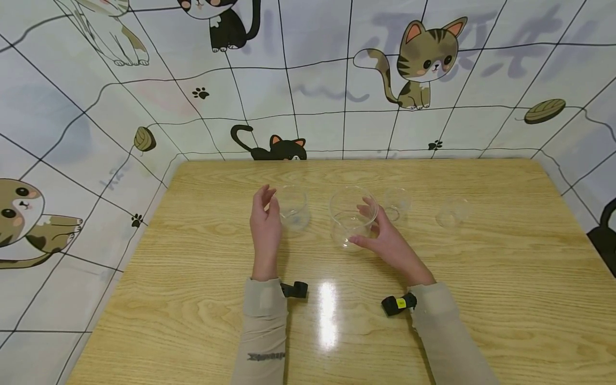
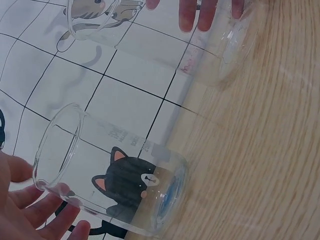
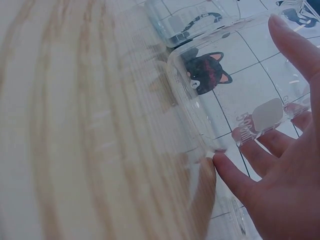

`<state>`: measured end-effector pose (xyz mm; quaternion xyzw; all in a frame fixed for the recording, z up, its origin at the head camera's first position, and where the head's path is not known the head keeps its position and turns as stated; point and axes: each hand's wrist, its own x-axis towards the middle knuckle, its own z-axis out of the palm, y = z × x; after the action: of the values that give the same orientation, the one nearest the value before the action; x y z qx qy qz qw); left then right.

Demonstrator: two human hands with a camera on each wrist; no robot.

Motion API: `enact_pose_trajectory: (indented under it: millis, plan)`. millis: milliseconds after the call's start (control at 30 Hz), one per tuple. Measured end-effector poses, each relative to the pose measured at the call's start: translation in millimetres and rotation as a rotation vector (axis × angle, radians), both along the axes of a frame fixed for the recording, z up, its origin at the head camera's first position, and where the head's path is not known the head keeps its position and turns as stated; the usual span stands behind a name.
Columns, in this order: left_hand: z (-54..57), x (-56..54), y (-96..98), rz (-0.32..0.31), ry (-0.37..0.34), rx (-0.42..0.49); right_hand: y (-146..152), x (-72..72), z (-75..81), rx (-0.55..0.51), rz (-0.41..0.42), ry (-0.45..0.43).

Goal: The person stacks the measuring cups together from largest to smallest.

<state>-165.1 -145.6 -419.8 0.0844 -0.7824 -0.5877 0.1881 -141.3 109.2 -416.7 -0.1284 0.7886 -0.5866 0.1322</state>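
Observation:
A large clear glass beaker (image 1: 343, 227) with printed white marks (image 3: 267, 115) stands near the middle of the table. My right hand (image 1: 387, 240) holds it from the right, thumb on the near side and fingers curved round the far side. To its left is a smaller clear beaker (image 1: 294, 216) with a bluish base (image 2: 170, 197). My left hand (image 1: 266, 224) is at this beaker's left side, fingers loosely bent near its rim. Whether those fingers touch the glass is hard to tell. In the left wrist view, right-hand fingertips (image 2: 187, 17) show at the large beaker.
Two smaller clear glass vessels, one (image 1: 397, 206) just right of the large beaker and another (image 1: 452, 214) farther right, stand on the wooden table (image 1: 216, 256). A cat-patterned wall covering (image 1: 317, 96) rises behind the table and along its sides.

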Motion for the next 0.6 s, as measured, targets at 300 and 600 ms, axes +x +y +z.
enact_pose_trajectory:
  millis: [300, 600]
  plan:
    - [3.0, -1.3, 4.6, -0.146, -0.094, -0.047, 0.4, 0.2, -1.4, 0.013, -0.012, 0.006]
    - [2.0, -0.9, 8.6, -0.188, -0.138, -0.165, -0.7, 0.0, -1.6, 0.030, -0.019, 0.022]
